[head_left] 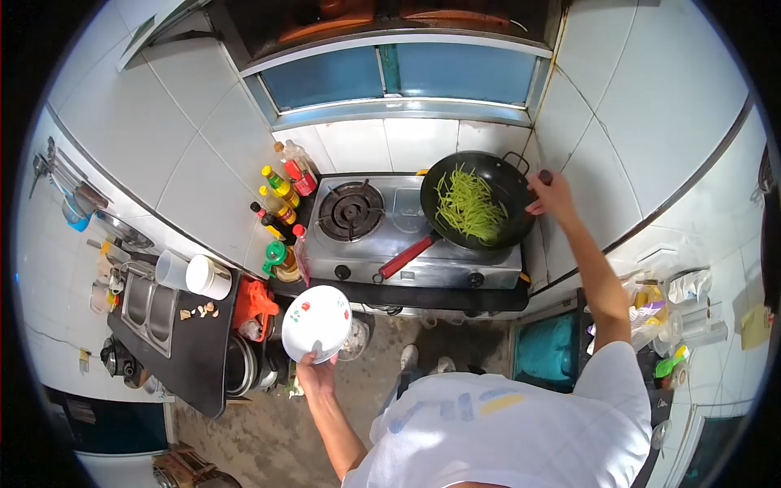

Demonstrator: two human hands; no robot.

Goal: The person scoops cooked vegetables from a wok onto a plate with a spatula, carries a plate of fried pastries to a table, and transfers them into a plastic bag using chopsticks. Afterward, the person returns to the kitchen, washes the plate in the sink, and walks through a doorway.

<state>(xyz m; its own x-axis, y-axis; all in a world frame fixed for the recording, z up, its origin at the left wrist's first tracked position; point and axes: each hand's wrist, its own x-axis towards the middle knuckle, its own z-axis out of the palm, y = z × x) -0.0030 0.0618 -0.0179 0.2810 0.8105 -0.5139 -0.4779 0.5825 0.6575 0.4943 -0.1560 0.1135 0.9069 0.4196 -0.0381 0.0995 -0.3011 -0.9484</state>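
Note:
My left hand [316,372] grips the rim of a white bowl with a red flower pattern [316,323], held in front of the stove; the inside that shows holds nothing. My right hand [551,196] is closed at the right rim of a black wok [504,187]. A dark rounded end [545,176] pokes out of that fist; what it belongs to is hidden. Thin green vegetable strips [470,205] lie heaped in the wok. Its red long handle [407,259] points toward the front left, and a small loop handle sits at the back right.
The wok stands on the right side of a steel gas stove [407,213]; the left burner [351,210] is bare. Several sauce bottles [281,207] line the stove's left side. A black counter [179,342] with a sink [150,312] and white tubs [209,277] is at left.

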